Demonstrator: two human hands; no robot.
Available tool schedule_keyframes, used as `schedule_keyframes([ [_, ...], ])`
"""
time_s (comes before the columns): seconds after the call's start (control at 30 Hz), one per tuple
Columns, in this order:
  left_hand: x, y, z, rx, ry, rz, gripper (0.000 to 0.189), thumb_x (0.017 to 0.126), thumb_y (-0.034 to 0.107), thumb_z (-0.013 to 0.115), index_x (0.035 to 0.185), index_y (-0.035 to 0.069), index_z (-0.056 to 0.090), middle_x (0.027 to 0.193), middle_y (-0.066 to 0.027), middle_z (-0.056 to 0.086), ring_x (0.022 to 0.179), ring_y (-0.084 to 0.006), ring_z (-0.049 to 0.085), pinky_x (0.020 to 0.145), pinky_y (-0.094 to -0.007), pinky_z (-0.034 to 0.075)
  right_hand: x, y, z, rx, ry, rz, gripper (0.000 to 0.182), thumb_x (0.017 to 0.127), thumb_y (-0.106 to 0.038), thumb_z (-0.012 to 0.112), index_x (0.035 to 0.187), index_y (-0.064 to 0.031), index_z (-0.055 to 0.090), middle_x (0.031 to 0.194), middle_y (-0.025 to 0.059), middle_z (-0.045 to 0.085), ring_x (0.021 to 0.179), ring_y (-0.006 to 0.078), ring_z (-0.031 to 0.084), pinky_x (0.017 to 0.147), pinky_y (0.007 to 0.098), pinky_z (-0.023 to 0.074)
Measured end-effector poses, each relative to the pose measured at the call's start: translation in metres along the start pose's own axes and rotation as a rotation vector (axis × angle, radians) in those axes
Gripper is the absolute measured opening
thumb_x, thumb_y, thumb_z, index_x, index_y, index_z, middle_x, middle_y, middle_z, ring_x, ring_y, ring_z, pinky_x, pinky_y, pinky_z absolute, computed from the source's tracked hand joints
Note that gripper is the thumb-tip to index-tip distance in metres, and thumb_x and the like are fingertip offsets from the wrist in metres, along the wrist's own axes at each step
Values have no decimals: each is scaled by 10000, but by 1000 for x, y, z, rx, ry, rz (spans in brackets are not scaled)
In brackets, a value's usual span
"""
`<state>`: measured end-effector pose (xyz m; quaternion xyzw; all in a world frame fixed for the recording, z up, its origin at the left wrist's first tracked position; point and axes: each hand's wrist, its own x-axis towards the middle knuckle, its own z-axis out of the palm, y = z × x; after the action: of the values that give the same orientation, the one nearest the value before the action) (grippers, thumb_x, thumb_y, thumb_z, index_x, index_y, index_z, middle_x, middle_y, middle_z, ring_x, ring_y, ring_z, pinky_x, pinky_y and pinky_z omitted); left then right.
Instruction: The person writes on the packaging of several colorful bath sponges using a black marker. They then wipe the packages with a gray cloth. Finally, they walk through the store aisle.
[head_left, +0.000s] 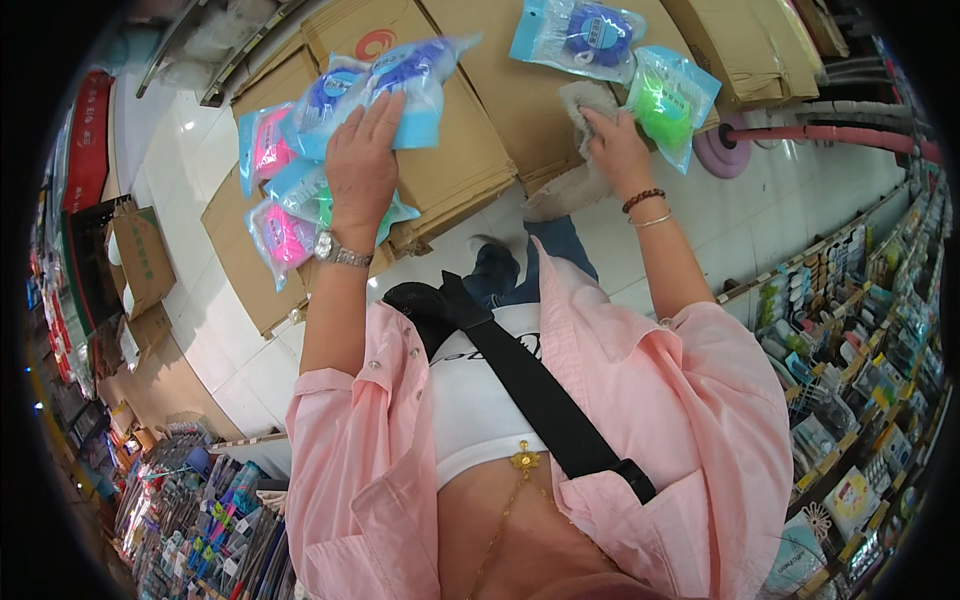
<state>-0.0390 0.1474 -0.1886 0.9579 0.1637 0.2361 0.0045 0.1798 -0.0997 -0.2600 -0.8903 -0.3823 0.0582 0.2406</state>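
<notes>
My left hand (364, 161) lies with fingers extended on a clear and light-blue plastic packet with a blue-purple mesh item (409, 64); whether it grips the packet I cannot tell. Around and under this hand lie more packets, among them two with pink contents (281, 232) and one with green. A grey cloth (581, 101) is bunched in my right hand (619, 150), its lower part hanging past the cardboard's edge. Close to the right hand's fingers is a packet with a bright green item (667, 109). Farther up lies another blue-purple packet (589, 37).
Flattened brown cardboard boxes (450, 150) support the packets. A taller cardboard box (739, 52) stands at the upper right, near a pink pole with a round purple base (724, 146). Stocked shop shelves (847, 360) line the right; hanging goods fill the lower left. White tiles cover the floor.
</notes>
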Motion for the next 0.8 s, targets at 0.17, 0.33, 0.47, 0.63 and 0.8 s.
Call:
schedule_keyframes([
  [0.17,-29,-5,55,340,-500,62,500,772,45,504,1249,190,465,1288,-70,459,1109,-305,482,872,-496,396,3,-3,6,83,-124,-151,404,742,-73,553,1110,-235,588,1101,172,479,926,343,546,754,391,473],
  [0.33,0,26,52,203,-1036,-103,409,778,139,547,1186,140,513,1140,-124,550,985,-311,551,789,-495,430,8,28,-2,153,-320,-181,366,732,-81,559,1063,-230,607,978,125,486,835,324,558,693,401,476],
  [0.47,71,40,105,-325,-737,-251,360,801,240,562,1120,72,544,973,-191,595,884,-359,569,744,-451,450,16,65,-12,214,-451,-273,349,743,-91,545,1055,-233,614,936,127,502,832,322,559,705,403,471],
  [0.63,148,63,223,-534,-254,-597,531,803,378,593,1099,-59,528,1047,-252,581,975,-358,565,816,-406,447,40,90,-28,257,-803,-261,357,736,-81,548,1051,-232,623,998,114,522,859,308,560,732,355,467],
  [0.8,189,79,238,-955,-501,-1003,498,785,314,654,1078,-70,534,996,-163,617,872,-220,611,758,-320,484,59,116,-28,342,-785,-339,355,726,-72,556,1041,-220,629,943,101,511,834,294,547,724,356,453],
])
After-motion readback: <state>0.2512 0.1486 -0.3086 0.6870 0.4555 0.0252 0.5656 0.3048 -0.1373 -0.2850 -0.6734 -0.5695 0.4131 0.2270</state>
